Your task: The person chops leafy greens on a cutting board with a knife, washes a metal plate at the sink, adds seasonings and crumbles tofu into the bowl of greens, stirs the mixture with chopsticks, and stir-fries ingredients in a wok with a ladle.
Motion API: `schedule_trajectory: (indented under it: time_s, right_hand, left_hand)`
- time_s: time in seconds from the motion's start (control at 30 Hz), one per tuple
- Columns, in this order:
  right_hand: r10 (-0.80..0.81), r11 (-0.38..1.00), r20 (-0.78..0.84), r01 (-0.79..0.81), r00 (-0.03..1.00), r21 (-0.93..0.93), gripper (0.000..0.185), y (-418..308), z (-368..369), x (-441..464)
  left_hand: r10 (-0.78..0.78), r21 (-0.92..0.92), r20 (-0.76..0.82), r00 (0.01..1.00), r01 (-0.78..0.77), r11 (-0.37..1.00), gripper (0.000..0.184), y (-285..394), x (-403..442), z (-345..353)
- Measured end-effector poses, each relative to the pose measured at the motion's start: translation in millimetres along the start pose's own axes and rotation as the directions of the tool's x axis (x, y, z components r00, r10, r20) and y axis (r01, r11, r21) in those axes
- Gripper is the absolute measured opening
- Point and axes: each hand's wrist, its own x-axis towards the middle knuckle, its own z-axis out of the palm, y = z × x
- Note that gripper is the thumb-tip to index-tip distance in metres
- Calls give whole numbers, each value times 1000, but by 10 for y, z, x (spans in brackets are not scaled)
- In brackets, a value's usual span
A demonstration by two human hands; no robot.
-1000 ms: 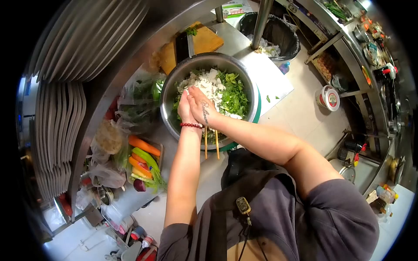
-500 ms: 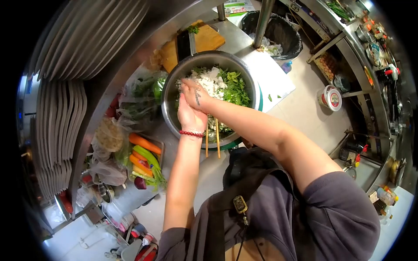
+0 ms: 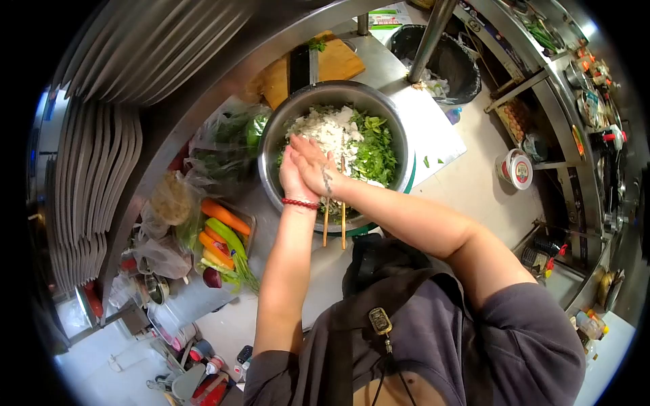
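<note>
My left hand (image 3: pixel 297 177), with a red bead bracelet at the wrist, and my right hand (image 3: pixel 315 169) press palm against palm over the left side of a large metal bowl (image 3: pixel 404 139). The fingers of both are stretched out; whether anything lies between the palms is hidden. White crumbly filling (image 3: pixel 332 128) and chopped green leaves (image 3: pixel 374 152) fill the bowl. Two wooden chopsticks (image 3: pixel 343 227) lean in it, their ends sticking out over the near rim beside my wrists.
Behind the bowl, a knife (image 3: pixel 302 71) lies on a wooden cutting board (image 3: pixel 338 64). Carrots (image 3: pixel 227 215), a green pepper (image 3: pixel 222 232) and bagged greens (image 3: pixel 227 149) are at the left. Stacked plates (image 3: pixel 95 183) stand on a shelf; a lined bin (image 3: pixel 467 74) is at the back right.
My right hand has slid back toward me along the left palm, from beyond the left fingertips to level with them. The whole view has shifted slightly.
</note>
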Motion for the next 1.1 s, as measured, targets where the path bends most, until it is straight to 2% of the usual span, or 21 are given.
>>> schedule_trajectory:
  time_s: [0.03, 0.1, 0.13, 0.17, 0.23, 0.27, 0.4, 0.43, 0.5, 0.57, 0.63, 0.7, 0.73, 0.77, 0.8, 0.83, 0.87, 0.93, 0.97, 1.03, 1.1]
  right_hand:
    - [-3, 1000, 3, 3, 1000, 2, 53, 194, 52, 192]
    - [-282, 890, -5, 260, 959, -375, 55, 633, 110, 587]
    - [-119, 702, 247, 257, 962, -664, 56, 190, -181, 356]
    - [-123, 700, 253, 265, 959, -663, 56, 78, -142, 254]
    - [-18, 985, 147, 43, 989, -168, 54, -8, -34, 72]
    - [-31, 996, 158, 44, 987, -81, 53, -11, 26, -42]
    - [-31, 935, 25, 38, 999, -354, 52, 255, -113, 251]
    - [-4, 948, 15, 9, 1000, -319, 51, 293, -153, 265]
    - [-61, 940, 29, 67, 998, -336, 51, 338, -102, 180]
    - [2, 963, 209, 55, 978, -264, 51, 202, -150, -32]
    - [-108, 939, 128, 143, 986, -313, 49, 333, -126, 21]
    - [-396, 839, -87, 322, 914, -439, 43, 581, -150, 350]
    - [-396, 838, -152, 288, 906, -464, 40, 570, -254, 427]
    - [-396, 857, -76, 339, 915, -388, 38, 571, -392, 505]
    - [-498, 782, -25, 437, 867, -445, 34, 644, -421, 606]
    - [-589, 694, 30, 525, 807, -492, 32, 704, -420, 701]
    - [-590, 693, 36, 528, 807, -491, 32, 757, -432, 821]
    - [-306, 749, 274, 408, 912, -522, 28, 777, -476, 995]
    - [-300, 749, 278, 406, 912, -524, 28, 787, -503, 1020]
    - [-380, 822, -1, 337, 925, -459, 23, 636, -675, 983]
    - [-321, 868, -35, 279, 947, -411, 24, 528, -966, 916]
  left_hand:
    - [14, 1, 16, 1000, -14, 1000, 51, -34, -47, 92]
    - [133, -5, 252, 959, -136, 991, 46, -202, -29, 32]
    - [144, 0, 282, 948, -150, 989, 50, -207, -37, 26]
    - [152, -2, 280, 948, -158, 987, 50, -130, -57, 42]
    - [59, -17, -63, 996, -60, 998, 49, 11, -99, 80]
    - [65, -27, -68, 996, -67, 997, 49, 11, -110, 69]
    - [94, -184, 243, 965, -50, 982, 44, -208, -107, 64]
    - [83, -155, 258, 963, -43, 987, 41, -220, -232, 163]
    - [-3, -238, 153, 988, 40, 970, 41, -171, -163, -11]
    - [-57, -227, -86, 995, 36, 973, 42, -14, -174, 120]
    - [-52, -188, -75, 996, 37, 982, 44, 20, -122, -36]
    - [113, 72, 62, 992, -118, 990, 41, -20, 18, -286]
    - [230, 229, 61, 971, -238, 944, 38, 40, 0, -241]
    - [323, 364, 73, 944, -326, 872, 38, 84, -13, -195]
    - [438, 760, 198, 877, -420, 497, 36, 173, 42, -225]
    - [460, 920, 363, 811, -391, -35, 36, 277, 135, -271]
    - [464, 921, 359, 810, -389, -33, 36, 317, 234, -294]
    - [345, 704, 610, 714, -289, -648, 27, 351, 491, -368]
    - [346, 709, 607, 716, -289, -644, 27, 376, 619, -394]
    - [147, 670, 298, 943, -97, -736, 22, 375, 809, -438]
    - [98, 594, 402, 910, -178, -785, 22, 418, 758, -384]
